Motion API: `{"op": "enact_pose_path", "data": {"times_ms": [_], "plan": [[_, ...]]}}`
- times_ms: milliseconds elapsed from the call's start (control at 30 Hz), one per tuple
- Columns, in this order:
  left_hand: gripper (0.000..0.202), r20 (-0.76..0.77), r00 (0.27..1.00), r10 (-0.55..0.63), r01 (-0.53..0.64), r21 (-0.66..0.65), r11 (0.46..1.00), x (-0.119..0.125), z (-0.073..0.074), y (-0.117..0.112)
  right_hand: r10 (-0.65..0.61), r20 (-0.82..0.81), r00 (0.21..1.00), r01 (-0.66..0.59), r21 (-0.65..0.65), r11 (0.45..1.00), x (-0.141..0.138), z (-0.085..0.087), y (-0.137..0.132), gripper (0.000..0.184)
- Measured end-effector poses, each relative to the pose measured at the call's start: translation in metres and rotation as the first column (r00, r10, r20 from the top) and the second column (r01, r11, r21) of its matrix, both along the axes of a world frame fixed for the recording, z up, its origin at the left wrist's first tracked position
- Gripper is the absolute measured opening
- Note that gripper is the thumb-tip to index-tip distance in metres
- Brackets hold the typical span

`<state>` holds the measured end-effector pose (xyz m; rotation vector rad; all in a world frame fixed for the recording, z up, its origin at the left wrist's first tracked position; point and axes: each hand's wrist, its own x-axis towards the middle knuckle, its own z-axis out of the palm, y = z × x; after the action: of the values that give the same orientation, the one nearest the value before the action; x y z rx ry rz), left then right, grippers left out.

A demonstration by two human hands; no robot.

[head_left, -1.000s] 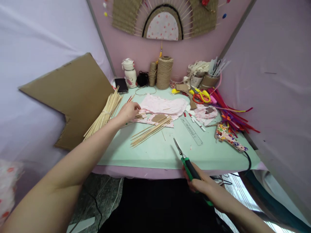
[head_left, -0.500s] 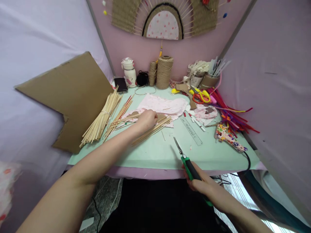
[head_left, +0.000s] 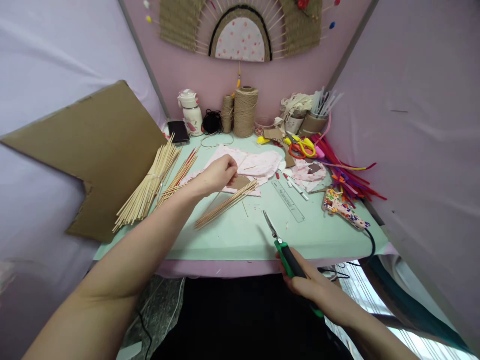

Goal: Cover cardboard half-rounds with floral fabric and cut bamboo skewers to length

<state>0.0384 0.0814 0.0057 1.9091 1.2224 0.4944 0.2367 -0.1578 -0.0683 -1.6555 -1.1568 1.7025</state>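
My left hand (head_left: 216, 174) hovers over the green mat (head_left: 240, 232), fingers pinched together on a thin wooden stick. Just below it lies a small bunch of bamboo sticks (head_left: 228, 202). A big tied bundle of sticks (head_left: 148, 185) and some red-tipped sticks (head_left: 180, 176) lie to the left. My right hand (head_left: 313, 287) is at the table's front edge, closed round the green handles of a pair of cutters (head_left: 279, 240) whose blades point up and left. Pink spotted fabric (head_left: 251, 162) lies behind my left hand.
A large cardboard sheet (head_left: 90, 145) leans at the left. At the back stand a flask (head_left: 191, 112), twine spools (head_left: 244, 104) and a phone (head_left: 178, 131). To the right lie a ruler (head_left: 288, 201), scissors (head_left: 302, 147), coloured pipe cleaners (head_left: 345, 172) and a patterned glue gun (head_left: 343, 209).
My left hand moved right from the big stick bundle to the fabric, then lifted slightly with a stick pinched in it. The right hand kept still with the cutters.
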Motion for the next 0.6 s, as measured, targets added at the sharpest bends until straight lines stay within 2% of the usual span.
{"op": "enact_pose_path", "data": {"times_ms": [100, 167, 233, 300, 367, 467, 600], "plan": [[0.008, 0.301, 0.953, 0.041, 0.056, -0.305, 0.951, -0.002, 0.004, -0.019, -0.011, -0.021, 1.0, 0.011, -0.007, 1.0, -0.003, 0.006, 0.001, 0.07], [0.01, 0.407, 0.91, 0.074, 0.131, -0.453, 0.882, -0.001, -0.001, -0.031, -0.004, -0.045, 0.999, 0.003, -0.023, 1.0, -0.005, 0.011, 0.002, 0.066], [0.01, 0.48, 0.873, 0.086, 0.22, -0.545, 0.809, 0.0, -0.008, -0.039, -0.003, -0.054, 0.999, 0.002, -0.02, 1.0, -0.005, 0.015, 0.002, 0.064], [0.009, 0.507, 0.856, 0.098, 0.269, -0.599, 0.754, 0.002, -0.016, -0.044, -0.012, -0.037, 0.999, 0.012, -0.006, 1.0, -0.003, 0.018, 0.003, 0.064], [0.012, 0.498, 0.86, 0.112, 0.271, -0.631, 0.727, 0.003, -0.022, -0.047, -0.014, -0.014, 1.0, 0.014, -0.001, 1.0, -0.002, 0.019, 0.003, 0.063], [0.02, 0.477, 0.872, 0.107, 0.265, -0.646, 0.716, 0.005, -0.028, -0.052, -0.011, -0.005, 1.0, 0.011, -0.002, 1.0, -0.001, 0.018, 0.003, 0.059], [0.023, 0.432, 0.902, 0.029, 0.29, -0.653, 0.7, 0.007, -0.032, -0.061, -0.033, -0.009, 0.999, 0.033, 0.038, 0.999, -0.003, 0.017, 0.004, 0.058]]}}
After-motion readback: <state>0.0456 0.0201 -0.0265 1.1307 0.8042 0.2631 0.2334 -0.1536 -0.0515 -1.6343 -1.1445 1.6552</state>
